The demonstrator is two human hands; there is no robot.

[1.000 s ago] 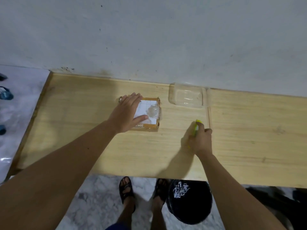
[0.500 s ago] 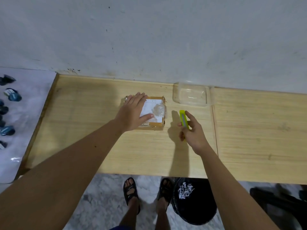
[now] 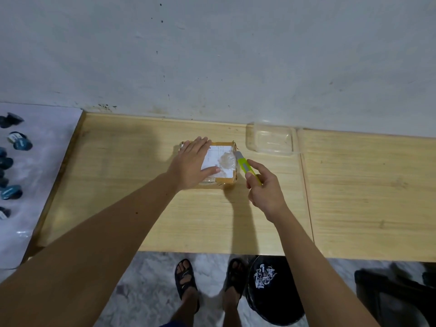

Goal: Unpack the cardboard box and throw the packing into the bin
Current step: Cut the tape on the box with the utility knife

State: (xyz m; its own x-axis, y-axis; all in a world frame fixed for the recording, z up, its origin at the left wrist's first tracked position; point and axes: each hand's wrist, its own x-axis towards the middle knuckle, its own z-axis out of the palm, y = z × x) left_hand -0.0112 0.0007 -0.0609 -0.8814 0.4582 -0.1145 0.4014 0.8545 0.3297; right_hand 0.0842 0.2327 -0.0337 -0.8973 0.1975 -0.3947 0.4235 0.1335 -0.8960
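A small cardboard box (image 3: 226,181) with a white label and clear tape on top lies near the back of the wooden table (image 3: 141,208). My left hand (image 3: 192,165) rests flat on the box's left half, fingers spread, holding it down. My right hand (image 3: 265,188) grips a yellow-green utility knife (image 3: 245,166) just right of the box, with the blade tip at the box's far right top edge. A black bin (image 3: 271,298) with white scraps inside stands on the floor under the table's front edge.
A clear plastic tray (image 3: 271,141) sits against the wall, right of the box. Several dark blue small objects (image 3: 14,161) lie on a white sheet to the left. A second table (image 3: 370,192) adjoins on the right. My sandalled feet (image 3: 186,279) stand below.
My right hand lifted the knife from the table and carried it left to the box's right edge. My left hand has stayed pressed on the box.
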